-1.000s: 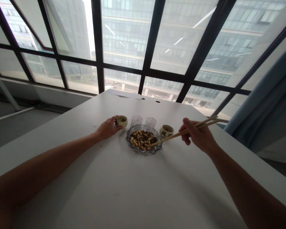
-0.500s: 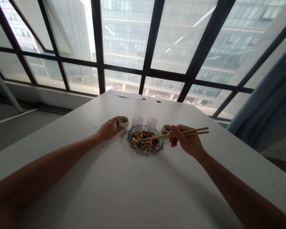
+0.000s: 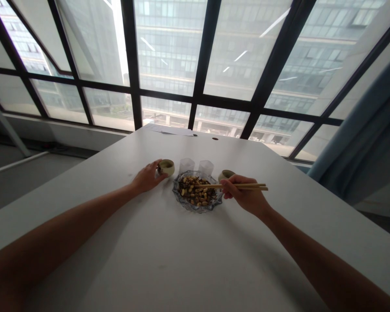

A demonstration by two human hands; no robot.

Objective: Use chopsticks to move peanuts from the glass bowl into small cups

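In my right hand [image 3: 243,193] is a pair of wooden chopsticks [image 3: 251,186], held nearly level with the tips pointing left. Those tips reach in among the peanuts [image 3: 201,200] and dark, thin pieces that fill a scalloped glass bowl [image 3: 198,209]. My left hand [image 3: 147,177] is curled round the left side of a small pale-green cup [image 3: 167,168] standing on the table. A second such cup [image 3: 226,174] sits right of the bowl, partly covered by my right hand. What the chopstick tips pinch, if anything, is too small to tell.
Two translucent plastic cups [image 3: 186,165] stand just behind the glass bowl. Papers [image 3: 170,129] lie at the far end of the white table [image 3: 169,260], near two dark round holes. Large windows rise beyond, with a blue curtain [image 3: 360,143] at the right.
My right hand has moved left and slightly down with the chopsticks, which now lie more level over the bowl. My left hand stays on its cup.
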